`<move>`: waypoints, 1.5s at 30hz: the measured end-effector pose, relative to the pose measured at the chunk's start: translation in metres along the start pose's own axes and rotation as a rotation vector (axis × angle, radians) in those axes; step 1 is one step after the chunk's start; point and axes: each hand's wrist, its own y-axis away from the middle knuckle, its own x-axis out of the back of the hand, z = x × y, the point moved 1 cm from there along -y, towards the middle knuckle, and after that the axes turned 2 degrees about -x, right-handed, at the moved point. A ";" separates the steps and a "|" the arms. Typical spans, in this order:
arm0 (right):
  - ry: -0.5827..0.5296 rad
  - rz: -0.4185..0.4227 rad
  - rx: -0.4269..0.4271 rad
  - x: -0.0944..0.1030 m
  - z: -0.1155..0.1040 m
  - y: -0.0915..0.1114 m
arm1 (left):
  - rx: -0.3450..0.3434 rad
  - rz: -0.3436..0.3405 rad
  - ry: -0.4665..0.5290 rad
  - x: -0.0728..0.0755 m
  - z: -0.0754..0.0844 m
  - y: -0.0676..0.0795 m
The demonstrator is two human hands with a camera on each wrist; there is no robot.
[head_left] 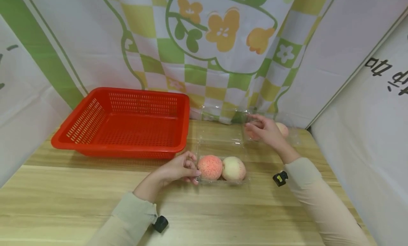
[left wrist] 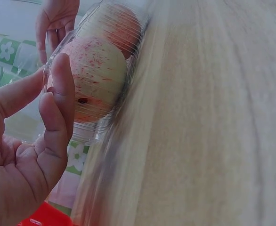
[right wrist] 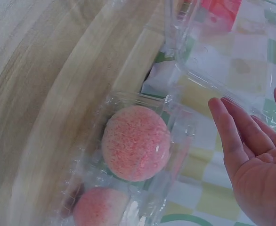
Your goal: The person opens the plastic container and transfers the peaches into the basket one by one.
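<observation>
A clear plastic clamshell box (head_left: pixel 223 181) stands on the table with its lid (head_left: pixel 221 130) raised at the back. Two peaches sit side by side in it, one pink (head_left: pixel 209 167) and one pale yellow (head_left: pixel 234 168). My left hand (head_left: pixel 178 169) pinches the box's left wall between thumb and fingers; the left wrist view shows the fingertips against the plastic. Behind and to the right, my right hand (head_left: pixel 262 130) has its fingers extended near the raised lid's corner, holding nothing in the right wrist view. Beyond it is a second clear box holding peaches (right wrist: pixel 136 143), partly hidden by that hand.
A red perforated plastic basket (head_left: pixel 127 150) stands at the left on the wooden table (head_left: pixel 207 214). A green, yellow and white patterned cloth (head_left: pixel 216 72) hangs behind the table. White cloth walls (head_left: pixel 366 125) close off the sides. A small black device (head_left: pixel 160 224) is at each cuff.
</observation>
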 end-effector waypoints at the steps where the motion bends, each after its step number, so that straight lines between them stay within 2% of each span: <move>1: -0.007 0.001 -0.009 -0.001 0.001 -0.001 | 0.000 0.000 0.000 0.000 0.000 0.000; 8: -0.002 0.033 -0.019 -0.006 0.005 -0.007 | 0.002 0.002 0.001 0.000 0.000 0.000; 15: -0.023 -0.010 -0.031 -0.010 0.005 -0.006 | 0.004 0.002 0.009 0.000 0.000 0.000; 17: 0.007 -0.023 -0.017 -0.012 0.005 -0.005 | 0.003 0.000 0.011 0.000 0.000 0.000; 23: 0.231 -0.015 0.021 -0.018 0.002 -0.001 | 0.001 -0.001 0.026 0.000 0.000 0.000; 26: 0.276 -0.009 0.031 -0.019 0.001 0.000 | 0.002 -0.003 0.033 0.000 0.000 0.000; 34: 0.214 -0.023 0.024 -0.014 0.003 0.006 | 0.006 0.000 0.021 0.001 0.000 0.000; 45: 0.145 -0.021 0.080 -0.011 -0.001 0.029 | 0.006 -0.001 0.038 0.000 -0.001 0.001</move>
